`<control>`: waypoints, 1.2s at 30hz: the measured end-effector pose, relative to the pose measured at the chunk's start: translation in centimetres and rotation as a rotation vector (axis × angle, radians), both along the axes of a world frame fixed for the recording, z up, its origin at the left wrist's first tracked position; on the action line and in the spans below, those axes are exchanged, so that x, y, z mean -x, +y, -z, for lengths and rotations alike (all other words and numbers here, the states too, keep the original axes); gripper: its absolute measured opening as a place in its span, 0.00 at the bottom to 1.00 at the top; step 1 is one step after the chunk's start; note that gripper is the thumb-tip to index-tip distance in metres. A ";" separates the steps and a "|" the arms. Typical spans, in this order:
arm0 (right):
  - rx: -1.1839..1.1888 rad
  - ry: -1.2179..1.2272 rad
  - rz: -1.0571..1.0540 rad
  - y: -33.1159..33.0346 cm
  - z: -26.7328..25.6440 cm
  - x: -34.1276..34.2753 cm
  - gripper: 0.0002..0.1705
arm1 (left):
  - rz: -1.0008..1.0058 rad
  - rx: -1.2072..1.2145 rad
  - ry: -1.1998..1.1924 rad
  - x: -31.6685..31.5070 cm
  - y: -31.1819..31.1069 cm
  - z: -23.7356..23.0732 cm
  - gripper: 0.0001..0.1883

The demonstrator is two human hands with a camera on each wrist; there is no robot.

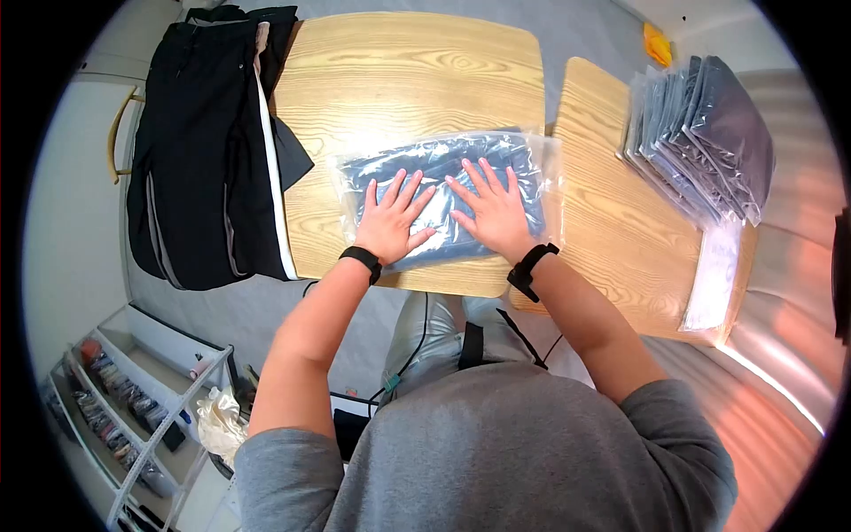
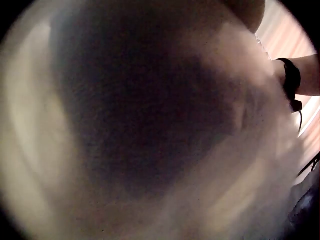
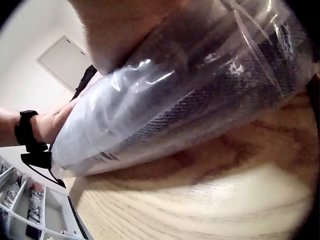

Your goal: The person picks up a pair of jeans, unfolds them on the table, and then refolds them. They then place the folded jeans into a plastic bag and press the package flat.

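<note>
A clear plastic bag [image 1: 443, 244] with a folded dark blue garment inside lies flat at the front of the wooden table. On its left half the left hand [image 1: 387, 226] presses with fingers spread. The right hand [image 1: 496, 217] lies palm down on the right half, its fingers spread too. In the right wrist view the shiny bag [image 3: 165, 115] bulges above the tabletop, and the left hand [image 3: 52, 122] rests on its far end. The left wrist view is mostly blurred, with the bag filling it too closely to make out detail.
Dark trousers [image 1: 195, 160] hang over the table's left side. A second wooden table [image 1: 603, 195] at the right bears a stack of bagged garments [image 1: 709, 133] and a white sheet [image 1: 714, 275]. Shelves [image 1: 133, 417] with small packets stand at lower left, and an orange item [image 1: 657, 44] at upper right.
</note>
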State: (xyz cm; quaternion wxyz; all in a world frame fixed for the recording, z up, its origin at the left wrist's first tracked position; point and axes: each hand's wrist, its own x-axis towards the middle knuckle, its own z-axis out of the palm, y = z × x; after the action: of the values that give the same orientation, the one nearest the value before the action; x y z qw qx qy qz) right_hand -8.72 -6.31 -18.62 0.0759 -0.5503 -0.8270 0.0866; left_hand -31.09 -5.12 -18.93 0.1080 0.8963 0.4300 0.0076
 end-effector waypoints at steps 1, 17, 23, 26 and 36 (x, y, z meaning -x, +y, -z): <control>0.007 0.002 0.001 0.1 0.2 0.0 0.29 | -0.001 0.013 -0.002 0.0 0.0 0.1 0.35; 0.110 0.024 -0.014 1.6 1.1 -0.3 0.29 | 0.004 0.125 -0.008 -0.1 1.3 1.7 0.34; 0.142 0.150 -0.014 1.6 0.6 -0.5 0.29 | 0.004 0.085 -0.023 0.1 1.2 1.8 0.34; 0.399 0.625 0.500 1.8 -2.1 -2.5 0.28 | 0.003 0.091 -0.036 0.2 1.1 2.0 0.35; 0.530 1.317 0.873 6.3 2.2 -11.9 0.14 | 0.017 0.066 -0.086 1.1 1.2 2.0 0.33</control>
State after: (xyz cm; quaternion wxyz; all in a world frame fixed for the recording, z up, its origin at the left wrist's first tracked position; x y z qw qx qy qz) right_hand 3.14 0.00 -20.81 0.4388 -0.6580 -0.2780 0.5451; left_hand -32.18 -3.94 -20.96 0.1558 0.8949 0.4171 0.0312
